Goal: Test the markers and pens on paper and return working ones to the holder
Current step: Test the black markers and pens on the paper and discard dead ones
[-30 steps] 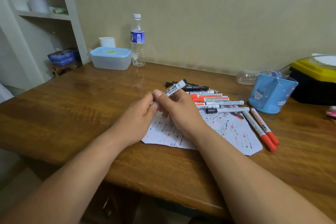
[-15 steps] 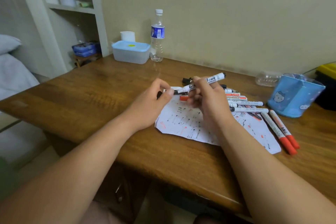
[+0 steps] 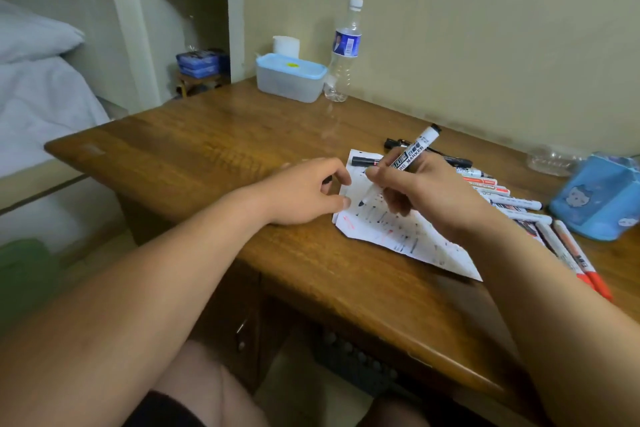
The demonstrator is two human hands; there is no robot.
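Your right hand (image 3: 427,192) grips a white marker (image 3: 412,153), thumb and fingers curled tight round the barrel. It tilts with its back end toward 1 o'clock and its tip down on the paper (image 3: 408,243), near the sheet's left edge.

Your left hand (image 3: 304,194) rests on the table (image 3: 225,156) at 9 o'clock from the paper. Its fingers are curled in round a small dark piece (image 3: 327,179); what that piece is cannot be made out. One fingertip touches the paper's edge.

A black-capped marker (image 3: 363,160) lies on the sheet's far corner at 12 o'clock. A row of markers (image 3: 505,199) lies at 3 o'clock from your right hand. The blue holder (image 3: 595,208) stands just past them, and two red-capped markers (image 3: 576,262) lie at 4 o'clock.
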